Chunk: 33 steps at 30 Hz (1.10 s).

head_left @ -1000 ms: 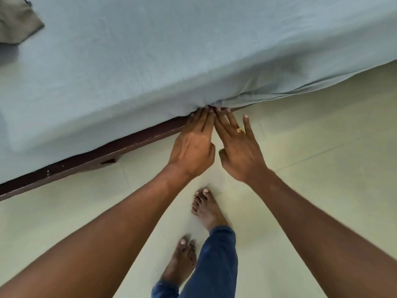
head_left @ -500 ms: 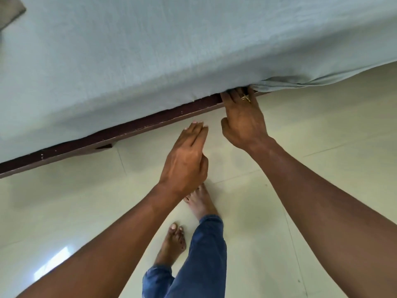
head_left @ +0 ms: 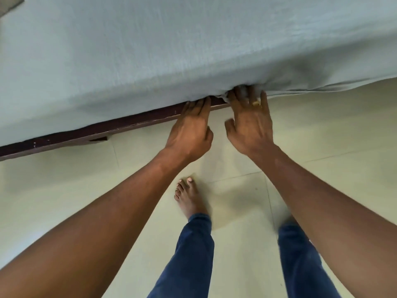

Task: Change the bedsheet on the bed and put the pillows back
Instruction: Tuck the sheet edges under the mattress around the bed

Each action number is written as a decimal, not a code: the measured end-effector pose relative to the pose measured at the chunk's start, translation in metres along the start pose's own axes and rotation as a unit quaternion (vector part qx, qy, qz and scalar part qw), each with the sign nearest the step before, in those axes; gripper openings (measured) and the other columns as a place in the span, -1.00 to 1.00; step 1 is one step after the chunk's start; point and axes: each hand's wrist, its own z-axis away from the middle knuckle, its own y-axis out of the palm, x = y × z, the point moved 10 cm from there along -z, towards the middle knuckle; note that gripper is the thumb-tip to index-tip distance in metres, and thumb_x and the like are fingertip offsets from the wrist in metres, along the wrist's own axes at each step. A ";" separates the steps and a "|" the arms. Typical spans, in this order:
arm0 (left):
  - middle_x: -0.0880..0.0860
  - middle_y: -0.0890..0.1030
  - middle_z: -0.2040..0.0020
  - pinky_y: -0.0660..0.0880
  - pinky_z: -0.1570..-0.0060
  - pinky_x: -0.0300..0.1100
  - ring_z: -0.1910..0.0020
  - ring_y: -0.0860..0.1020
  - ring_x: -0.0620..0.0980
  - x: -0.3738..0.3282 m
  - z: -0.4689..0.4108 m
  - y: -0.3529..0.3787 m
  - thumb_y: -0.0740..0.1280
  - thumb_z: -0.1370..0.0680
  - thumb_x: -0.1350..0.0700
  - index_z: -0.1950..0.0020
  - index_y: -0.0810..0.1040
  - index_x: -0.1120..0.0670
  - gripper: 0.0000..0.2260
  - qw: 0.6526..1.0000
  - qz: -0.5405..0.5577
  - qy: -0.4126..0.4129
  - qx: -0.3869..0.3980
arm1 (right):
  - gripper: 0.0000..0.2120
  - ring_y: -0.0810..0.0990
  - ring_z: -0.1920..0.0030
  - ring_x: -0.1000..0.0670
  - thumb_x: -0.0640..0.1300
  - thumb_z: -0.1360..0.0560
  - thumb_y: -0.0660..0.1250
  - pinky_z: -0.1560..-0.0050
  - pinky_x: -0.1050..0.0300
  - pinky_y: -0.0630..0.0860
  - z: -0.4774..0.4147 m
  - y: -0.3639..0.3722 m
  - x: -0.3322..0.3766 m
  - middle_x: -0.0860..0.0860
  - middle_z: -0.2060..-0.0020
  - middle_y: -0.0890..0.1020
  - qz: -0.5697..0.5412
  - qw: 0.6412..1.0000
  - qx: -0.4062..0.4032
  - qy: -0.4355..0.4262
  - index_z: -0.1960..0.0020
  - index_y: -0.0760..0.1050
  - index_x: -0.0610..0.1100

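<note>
A pale blue-grey bedsheet (head_left: 171, 50) covers the mattress and fills the top half of the view. Its lower edge meets the dark brown bed frame (head_left: 86, 132). My left hand (head_left: 191, 127) lies flat with straight fingers, fingertips pressed at the seam between sheet and frame. My right hand (head_left: 250, 123), wearing a gold ring, has its fingertips pushed under the sheet's edge, where the cloth bunches into folds. To the right of that hand the sheet hangs loose over the frame. No pillows are in view.
Pale green floor tiles (head_left: 322, 147) spread below the bed. My bare left foot (head_left: 189, 196) and both legs in blue trousers (head_left: 193, 254) stand close to the frame. A bit of brownish cloth (head_left: 9, 4) shows at the top left corner.
Both hands have shifted rightward along the bed's edge. The left hand rose from the floor side back to the sheet seam. The right hand's fingers pushed in beneath the bunched sheet.
</note>
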 end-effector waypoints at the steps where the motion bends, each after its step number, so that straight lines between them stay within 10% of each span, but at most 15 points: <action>1: 0.19 0.24 -0.60 0.12 -0.58 -0.03 -0.59 0.18 0.15 -0.003 0.002 0.003 0.28 -0.57 0.18 -0.63 0.11 0.20 -0.34 1.000 -0.004 0.003 0.007 | -0.26 0.10 -0.63 -0.18 -0.09 -0.47 0.21 -0.60 -0.28 0.00 0.018 0.001 0.001 -0.15 -0.61 0.21 -0.004 1.000 0.007 -0.015 -0.63 0.15 -0.15; 7: 0.20 0.23 -0.60 0.07 -0.60 0.06 -0.60 0.15 0.18 -0.012 -0.006 0.016 0.30 -0.51 0.11 -0.63 0.11 0.20 -0.28 0.997 -0.049 -0.050 -0.006 | -0.27 0.09 -0.64 -0.15 -0.09 -0.48 0.09 -0.61 -0.24 0.04 0.064 -0.002 0.016 -0.18 -0.61 0.20 -0.042 0.997 -0.010 -0.062 -0.63 0.11 -0.26; 12: 0.13 0.50 -0.41 0.45 -0.30 -0.02 -0.37 0.47 0.16 -0.018 -0.005 -0.005 0.25 -0.53 0.16 -0.47 0.41 0.15 -0.52 0.990 0.003 -0.125 -0.064 | -0.53 0.57 -0.30 -0.15 -0.05 -0.47 0.11 -0.55 -0.19 0.20 -0.026 -0.010 -0.023 -0.06 -0.24 0.65 -0.058 0.996 -0.053 0.048 -0.31 0.54 -0.08; 16: 0.20 0.42 -0.50 0.30 -0.47 -0.05 -0.50 0.36 0.14 -0.045 0.006 0.005 0.24 -0.50 0.26 -0.52 0.36 0.23 -0.45 0.998 0.007 -0.034 -0.046 | -0.31 0.26 -0.56 -0.14 -0.08 -0.44 0.26 -0.61 -0.27 -0.05 -0.008 0.010 -0.025 -0.08 -0.51 0.39 -0.033 0.999 -0.011 -0.036 -0.56 0.25 -0.13; 24: 0.22 0.32 -0.53 0.06 -0.58 0.05 -0.54 0.24 0.21 -0.066 -0.058 0.037 0.31 -0.51 0.02 -0.57 0.22 0.25 -0.32 0.998 -0.046 -0.043 0.014 | -0.29 0.20 -0.61 -0.13 -0.16 -0.45 0.19 -0.61 -0.22 0.07 0.037 -0.016 -0.056 -0.17 -0.58 0.29 -0.050 0.997 -0.028 -0.053 -0.60 0.20 -0.24; 33: 0.23 0.36 -0.54 0.20 -0.56 -0.03 -0.56 0.28 0.15 -0.092 -0.008 0.017 0.26 -0.52 0.29 -0.55 0.31 0.26 -0.43 0.998 0.021 0.005 -0.053 | -0.21 0.21 -0.59 -0.14 -0.14 -0.41 0.35 -0.61 -0.27 -0.03 -0.005 -0.003 -0.076 -0.11 -0.55 0.33 -0.058 0.998 0.000 -0.012 -0.59 0.19 -0.18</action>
